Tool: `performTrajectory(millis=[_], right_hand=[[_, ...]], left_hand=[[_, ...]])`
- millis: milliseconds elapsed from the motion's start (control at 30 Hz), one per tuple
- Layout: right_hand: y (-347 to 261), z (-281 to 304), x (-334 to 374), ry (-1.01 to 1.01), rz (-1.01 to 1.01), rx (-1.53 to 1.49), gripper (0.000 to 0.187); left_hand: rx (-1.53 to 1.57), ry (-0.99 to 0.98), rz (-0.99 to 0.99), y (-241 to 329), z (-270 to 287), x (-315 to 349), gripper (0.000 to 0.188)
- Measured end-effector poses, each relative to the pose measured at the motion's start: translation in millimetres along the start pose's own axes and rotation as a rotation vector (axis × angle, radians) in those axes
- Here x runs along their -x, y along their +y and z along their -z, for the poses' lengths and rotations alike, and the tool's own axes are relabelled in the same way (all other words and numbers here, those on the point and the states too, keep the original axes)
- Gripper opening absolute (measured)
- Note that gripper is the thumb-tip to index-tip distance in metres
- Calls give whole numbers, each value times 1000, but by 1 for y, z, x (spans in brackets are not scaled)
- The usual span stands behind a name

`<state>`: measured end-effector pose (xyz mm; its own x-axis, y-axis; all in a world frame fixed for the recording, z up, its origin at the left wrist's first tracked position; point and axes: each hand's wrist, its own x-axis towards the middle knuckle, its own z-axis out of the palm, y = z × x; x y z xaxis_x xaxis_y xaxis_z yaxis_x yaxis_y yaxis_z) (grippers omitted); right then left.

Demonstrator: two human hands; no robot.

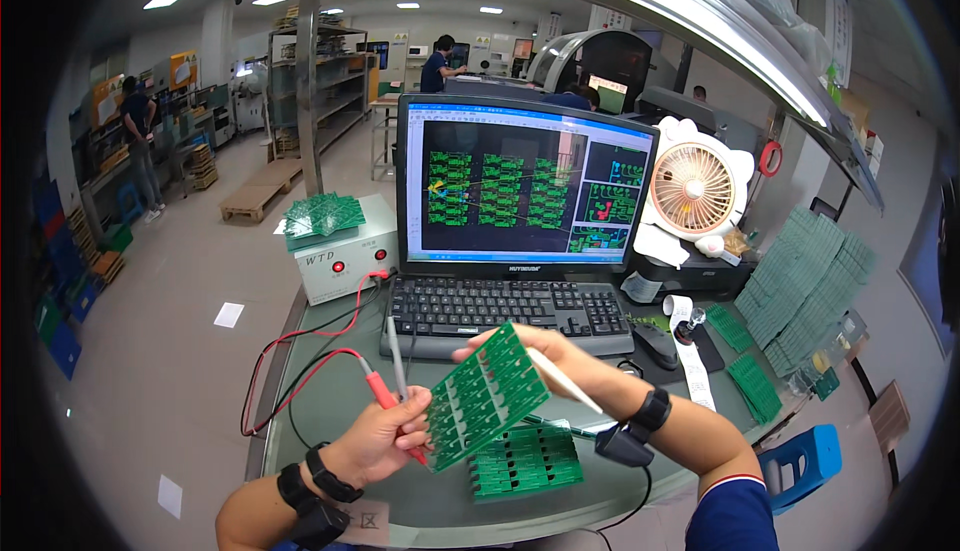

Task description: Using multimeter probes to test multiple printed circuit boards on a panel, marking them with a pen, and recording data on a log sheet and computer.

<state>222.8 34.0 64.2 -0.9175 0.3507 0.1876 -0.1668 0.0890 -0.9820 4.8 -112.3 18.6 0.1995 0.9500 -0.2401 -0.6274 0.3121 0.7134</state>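
My left hand (380,438) is closed around a red test probe (379,388) and a slim grey pen-like stick (397,356), at the lower left corner of a green circuit board panel (490,391). Tilted up above the desk, that panel has its far edge in my right hand (555,351), whose fingers go partly behind it. A white flat strip (565,381) sticks out beside the right hand; its kind is unclear. Under the raised panel, a second green circuit board panel (525,463) lies on the desk. Both wrists wear black straps with small boxes.
Behind my hands stand a keyboard (500,306) and a monitor (520,186) with a board layout. Left is a white box (345,263) topped with boards, its leads trailing. A mouse (655,344), paper roll (690,351), fan (693,191) and stacked boards (810,276) stand right.
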Motion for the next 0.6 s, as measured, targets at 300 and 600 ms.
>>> performTrajectory(millis=[300,600], right_hand=[[-28,-12,1,-9,-4,43,27],[12,-7,-6,-356,-185,763,29]], left_hand=[[-87,52,-140,-11,2,7,28],[-611,-450,-233,26,19,-4,45]])
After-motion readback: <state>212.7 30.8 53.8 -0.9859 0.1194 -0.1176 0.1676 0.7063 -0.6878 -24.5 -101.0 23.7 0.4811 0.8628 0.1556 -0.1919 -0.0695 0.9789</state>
